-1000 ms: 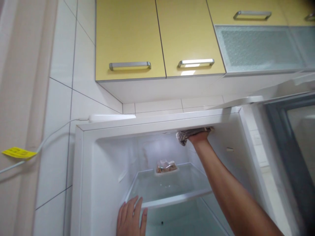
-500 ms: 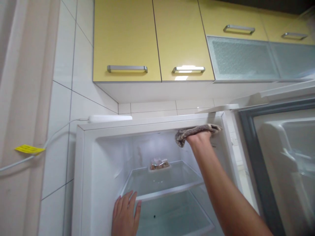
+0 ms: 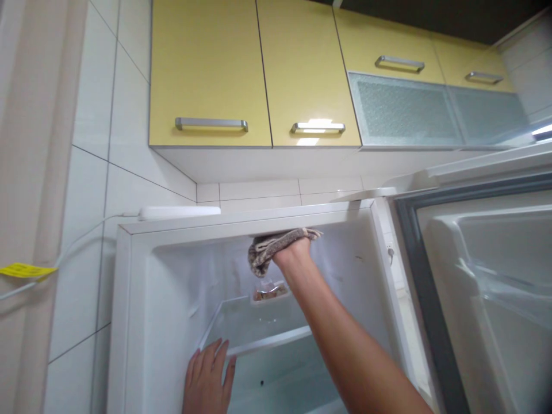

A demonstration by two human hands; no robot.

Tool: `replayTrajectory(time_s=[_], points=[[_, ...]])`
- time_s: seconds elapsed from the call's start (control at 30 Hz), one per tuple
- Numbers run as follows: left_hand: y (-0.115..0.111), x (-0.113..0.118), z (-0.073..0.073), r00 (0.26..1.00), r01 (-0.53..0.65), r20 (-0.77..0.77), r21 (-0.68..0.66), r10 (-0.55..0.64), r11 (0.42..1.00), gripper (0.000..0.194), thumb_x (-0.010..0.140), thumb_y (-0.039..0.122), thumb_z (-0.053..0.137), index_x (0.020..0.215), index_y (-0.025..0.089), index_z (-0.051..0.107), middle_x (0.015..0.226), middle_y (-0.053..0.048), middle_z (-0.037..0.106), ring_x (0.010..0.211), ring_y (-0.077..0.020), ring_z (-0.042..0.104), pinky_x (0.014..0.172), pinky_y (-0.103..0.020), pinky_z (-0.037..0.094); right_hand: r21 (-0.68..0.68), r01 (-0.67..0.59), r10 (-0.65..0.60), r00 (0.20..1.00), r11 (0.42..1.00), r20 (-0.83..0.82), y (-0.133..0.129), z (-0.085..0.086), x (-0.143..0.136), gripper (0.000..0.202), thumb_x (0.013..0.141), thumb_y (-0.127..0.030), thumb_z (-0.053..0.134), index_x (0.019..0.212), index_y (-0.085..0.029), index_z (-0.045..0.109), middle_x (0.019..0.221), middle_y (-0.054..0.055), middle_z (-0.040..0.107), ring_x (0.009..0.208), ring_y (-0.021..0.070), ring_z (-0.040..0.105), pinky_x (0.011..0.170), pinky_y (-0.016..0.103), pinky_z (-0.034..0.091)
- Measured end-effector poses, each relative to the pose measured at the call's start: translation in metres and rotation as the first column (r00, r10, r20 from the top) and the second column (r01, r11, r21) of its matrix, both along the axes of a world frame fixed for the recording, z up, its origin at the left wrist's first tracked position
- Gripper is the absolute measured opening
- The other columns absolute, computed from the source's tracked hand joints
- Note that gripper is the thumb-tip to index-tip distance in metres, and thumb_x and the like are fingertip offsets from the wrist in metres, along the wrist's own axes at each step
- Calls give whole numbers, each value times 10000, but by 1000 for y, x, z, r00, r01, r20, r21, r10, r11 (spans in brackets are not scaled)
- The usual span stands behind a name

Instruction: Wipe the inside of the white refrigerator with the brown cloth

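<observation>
A brown-grey patterned cloth (image 3: 280, 244) is pressed against the ceiling of the open refrigerator (image 3: 140, 322) by my right hand (image 3: 294, 252). Its fingers are hidden behind the cloth. My left hand (image 3: 209, 374) rests with fingers spread at the left front end of the upper glass shelf (image 3: 245, 322), near the inner side wall. Toward the back of that shelf sits a small tray of wrapped food (image 3: 269, 292), just below the cloth. A lower glass shelf (image 3: 288, 368) with a small dark spot shows underneath.
The refrigerator door (image 3: 487, 276) stands wide open on the right. Yellow wall cabinets (image 3: 211, 63) hang above. A white flat box (image 3: 179, 213) with a cable lies on top of the refrigerator, and a yellow tag (image 3: 28, 270) hangs on the cable at the left.
My right hand has moved the cloth leftward along the refrigerator ceiling, from the right corner to the middle. My left hand stays at the shelf. The view has shifted slightly.
</observation>
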State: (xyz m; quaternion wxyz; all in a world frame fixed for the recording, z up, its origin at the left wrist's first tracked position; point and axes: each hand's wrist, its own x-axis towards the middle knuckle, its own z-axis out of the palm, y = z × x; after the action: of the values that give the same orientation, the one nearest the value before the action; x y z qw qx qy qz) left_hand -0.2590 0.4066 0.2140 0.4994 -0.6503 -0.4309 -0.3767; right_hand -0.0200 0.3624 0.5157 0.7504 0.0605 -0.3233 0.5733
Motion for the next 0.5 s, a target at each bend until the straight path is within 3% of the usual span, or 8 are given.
replayTrajectory(time_s=[0.13, 0.23, 0.37, 0.5], points=[[-2, 1, 1, 1000, -4, -6, 3, 4, 1000, 342, 937, 409, 508, 1170, 193, 631, 1117, -80, 732, 1048, -248, 643, 1068, -462, 366, 2, 69, -68, 988, 998, -136, -4, -1, 68, 582, 832, -515, 192, 973, -239, 685, 876, 85, 749, 962, 292, 668, 874, 638, 544], [-5, 2, 2, 1000, 3, 1, -23, -3, 1000, 348, 931, 412, 522, 1187, 199, 625, 1127, -71, 732, 1059, -239, 645, 1077, -450, 364, 23, 178, -172, 971, 984, -165, 8, -8, 102, 611, 830, -510, 153, 983, -261, 691, 877, 89, 756, 970, 311, 673, 858, 644, 536], [-8, 2, 3, 1000, 22, 13, -45, -21, 999, 344, 930, 403, 532, 1195, 204, 623, 1135, -66, 732, 1080, -230, 640, 1093, -435, 353, 62, 275, -266, 956, 960, -127, 51, -22, 104, 626, 782, -625, 192, 933, -288, 698, 832, 83, 765, 957, 331, 683, 821, 625, 534], [-3, 1, -1, 1000, 18, 21, -16, -18, 1000, 336, 936, 411, 509, 1184, 220, 634, 1128, -64, 742, 1076, -235, 635, 1086, -444, 356, 72, 274, -269, 961, 959, -67, 109, -32, 90, 646, 743, -699, 251, 890, -257, 698, 812, 100, 762, 948, 348, 687, 823, 629, 521]])
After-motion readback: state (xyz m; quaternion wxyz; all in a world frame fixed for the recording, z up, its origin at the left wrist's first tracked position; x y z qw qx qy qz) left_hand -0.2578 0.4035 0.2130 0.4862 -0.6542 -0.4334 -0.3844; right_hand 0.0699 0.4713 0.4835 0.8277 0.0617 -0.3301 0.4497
